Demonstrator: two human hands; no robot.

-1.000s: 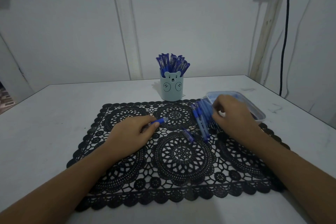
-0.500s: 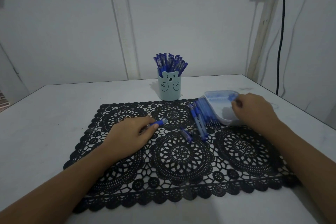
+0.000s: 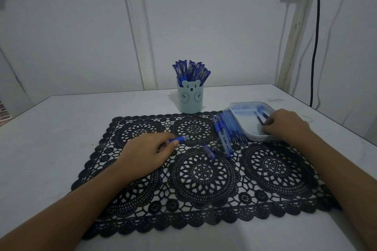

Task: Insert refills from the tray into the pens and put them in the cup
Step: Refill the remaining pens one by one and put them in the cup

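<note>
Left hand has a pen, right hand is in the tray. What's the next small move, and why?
Probably pinch one of the refills and lift it out of the tray. The right hand has its fingertips at them, though a firm grip isn't visible, and the left hand holds a pen on the mat.

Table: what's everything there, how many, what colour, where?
table: one, white, under everything
mat: one, black lace, on the table
cup: one, pale blue, bear face, behind the mat
pens in cup: many, blue, standing
tray: one, white, at the mat's right
refills: few, blue, in the tray
loose pens: several, blue, on the mat beside the tray
small pen piece: one, blue, mid-mat
cable: one, black, right wall
held pen: one, blue, over the mat
left hand: grips the held pen
right hand: in the tray, at the refills
</note>
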